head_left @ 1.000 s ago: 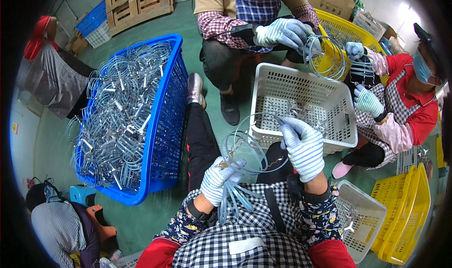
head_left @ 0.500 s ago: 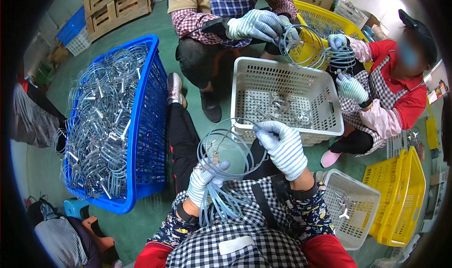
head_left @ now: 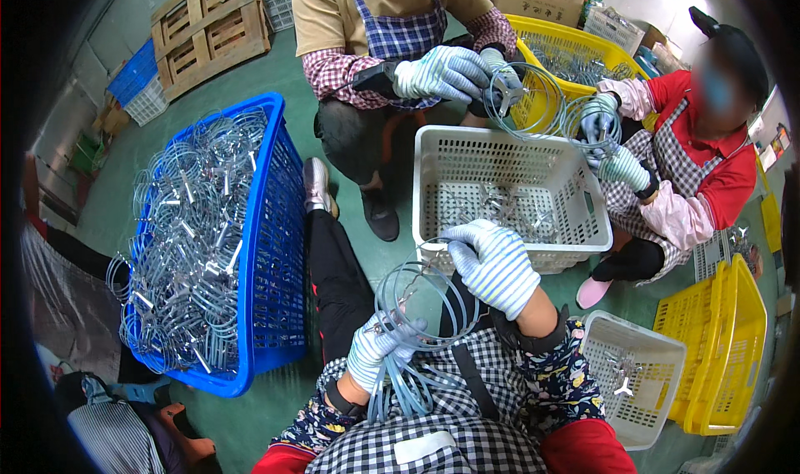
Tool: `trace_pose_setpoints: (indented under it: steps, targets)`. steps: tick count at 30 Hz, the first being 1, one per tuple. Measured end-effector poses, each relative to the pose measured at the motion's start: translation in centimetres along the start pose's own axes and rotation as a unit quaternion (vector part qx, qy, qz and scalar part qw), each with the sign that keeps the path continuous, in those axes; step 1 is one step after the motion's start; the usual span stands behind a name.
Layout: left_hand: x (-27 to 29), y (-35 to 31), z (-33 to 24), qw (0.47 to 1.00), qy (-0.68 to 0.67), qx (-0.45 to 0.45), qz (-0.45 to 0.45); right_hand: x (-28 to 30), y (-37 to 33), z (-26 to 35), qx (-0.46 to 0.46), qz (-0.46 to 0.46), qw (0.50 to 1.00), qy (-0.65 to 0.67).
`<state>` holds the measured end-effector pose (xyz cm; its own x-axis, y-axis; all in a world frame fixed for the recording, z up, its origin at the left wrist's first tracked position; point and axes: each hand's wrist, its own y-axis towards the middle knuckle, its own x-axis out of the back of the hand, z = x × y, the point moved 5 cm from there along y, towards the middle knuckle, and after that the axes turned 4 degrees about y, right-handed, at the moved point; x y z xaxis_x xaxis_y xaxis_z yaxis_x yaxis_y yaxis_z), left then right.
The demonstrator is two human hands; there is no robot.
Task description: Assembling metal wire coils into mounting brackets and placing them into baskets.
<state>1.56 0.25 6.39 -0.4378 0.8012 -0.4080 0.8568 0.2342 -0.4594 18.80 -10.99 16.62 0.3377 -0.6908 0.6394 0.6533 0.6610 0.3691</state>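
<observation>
My left hand [head_left: 383, 351], in a striped white and blue glove, is closed around a bunch of blue-grey cable loops [head_left: 407, 395] that hang down in front of my checked apron. Above that fist, more cable loops [head_left: 472, 307] stand up between my hands, with small metal pieces near the left fingers. My right hand [head_left: 497, 267], gloved alike, pinches the upper end of a cable loop. Its fingertips are over the near rim of a white basket [head_left: 429, 174], which holds loose metal parts [head_left: 508, 212].
On the left, a blue basket [head_left: 275, 282] is heaped with cable loops and metal pieces. Opposite, two co-workers [head_left: 392, 32] [head_left: 708, 157] handle cable loops. A yellow basket [head_left: 621, 53] stands behind them. Stacked yellow baskets [head_left: 733, 349] and a white basket [head_left: 600, 332] are at right.
The view has shifted, so the baskets sit lower in the picture. Both my hands keep their hold on the cable loops. The right co-worker's hands have come closer together.
</observation>
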Motion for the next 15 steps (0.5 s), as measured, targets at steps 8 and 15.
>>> trace_pose_setpoints:
  steps: [8, 15]
  targets:
    - [1.0, 1.3, 1.8, 0.995, -0.077, -0.017, 0.055, -2.5, -0.8, -3.7, -0.248, 0.188, 0.873, 0.375]
    - [0.5, 2.2, -0.8, 0.988, -0.126, -0.092, 0.016, -1.6, -1.4, -5.2, -0.289, -0.001, 0.872, 0.396]
